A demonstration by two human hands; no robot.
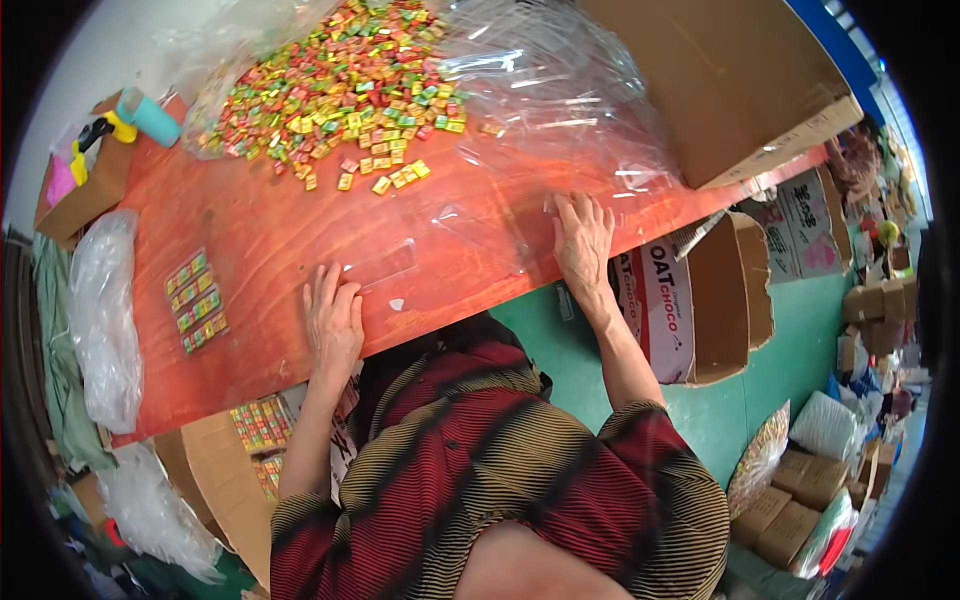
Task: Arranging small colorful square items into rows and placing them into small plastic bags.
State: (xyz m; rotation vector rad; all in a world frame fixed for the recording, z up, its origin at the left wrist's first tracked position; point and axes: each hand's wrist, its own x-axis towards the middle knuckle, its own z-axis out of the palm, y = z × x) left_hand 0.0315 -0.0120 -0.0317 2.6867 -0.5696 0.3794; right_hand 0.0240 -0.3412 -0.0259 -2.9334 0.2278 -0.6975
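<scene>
My left hand [334, 318] rests near the front edge of the red wooden table [260, 215], fingers stretched out. Beside its fingertips lies a clear, flat plastic piece [388, 262]; whether they touch it I cannot tell. Farther right, my right hand [584, 238] reaches over the table edge with its fingers apart, next to more thin clear plastic [500, 225]. Small wrapped pieces in red, yellow and green make a big pile [345, 95] at the back. To the left, a clear pack [197, 300] holds several rows of the same pieces.
Clear plastic trays [550, 75] are heaped beside a large brown carton [725, 85] at the back right. A small box [95, 185] and a teal cylinder [150, 117] stand far left, above a plastic bag [103, 320]. Open cartons [720, 300] stand on the green floor.
</scene>
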